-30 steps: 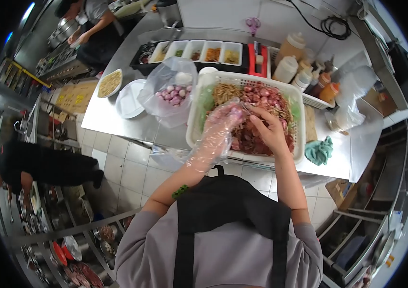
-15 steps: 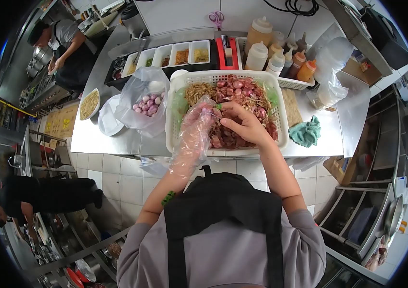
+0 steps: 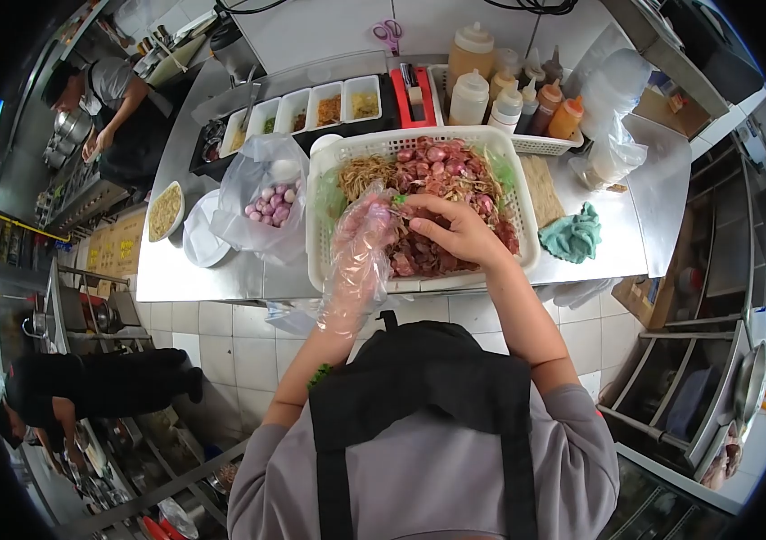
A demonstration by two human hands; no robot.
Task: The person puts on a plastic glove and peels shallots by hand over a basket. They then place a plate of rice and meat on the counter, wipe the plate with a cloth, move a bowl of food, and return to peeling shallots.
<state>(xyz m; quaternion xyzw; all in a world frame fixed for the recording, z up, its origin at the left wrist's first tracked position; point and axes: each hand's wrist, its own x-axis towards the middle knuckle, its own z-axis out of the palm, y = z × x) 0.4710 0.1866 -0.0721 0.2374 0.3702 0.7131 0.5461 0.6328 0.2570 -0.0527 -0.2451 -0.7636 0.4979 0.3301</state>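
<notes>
The left hand (image 3: 365, 229), in a loose clear plastic glove, is closed around 1 small pink shallot (image 3: 384, 214). The bare right hand (image 3: 460, 236) meets it, thumb and fingertips (image 3: 416, 221) pinched narrowly on the same shallot. Both hands hover just over the white basket (image 3: 315, 236), above its heap of red shallots and skins (image 3: 441, 169). Just left of the basket, a clear bag (image 3: 261, 175) holds peeled bulbs. A green cloth (image 3: 572, 236) lies to the right, and squeeze bottles (image 3: 471, 97) stand behind. A co-worker (image 3: 117, 94) stands far left.
</notes>
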